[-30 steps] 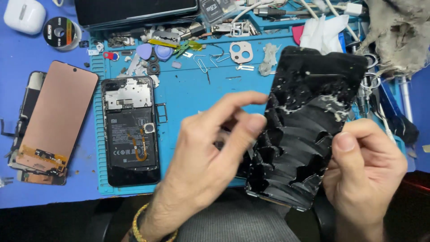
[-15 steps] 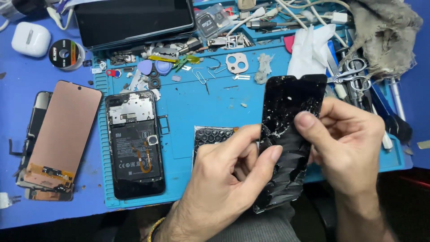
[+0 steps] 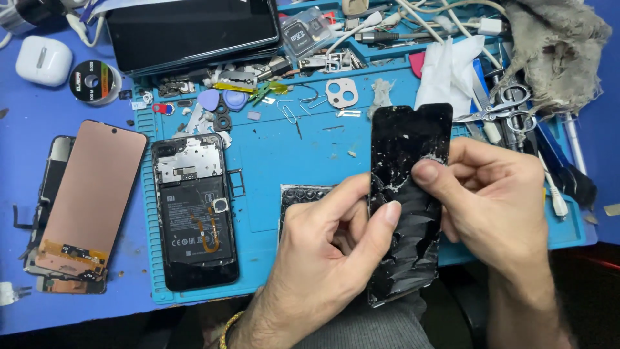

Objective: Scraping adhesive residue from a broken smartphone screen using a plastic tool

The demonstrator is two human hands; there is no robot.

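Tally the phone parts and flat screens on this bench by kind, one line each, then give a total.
Cracked black panel, held by left hand and right hand: 1
Opened phone body with battery showing: 1
Copper-backed display panels: 2, one stacked over another
Large dark screen at the top: 1
Camera-lens frame: 1
Total: 6

Left of the left hand an opened phone (image 3: 196, 213) lies on the blue mat (image 3: 271, 161), a copper-backed screen (image 3: 90, 203) further left. Beyond the hands: tablet (image 3: 194, 29), scissors (image 3: 497, 110), grey rag (image 3: 555, 45), earbud case (image 3: 43, 60).
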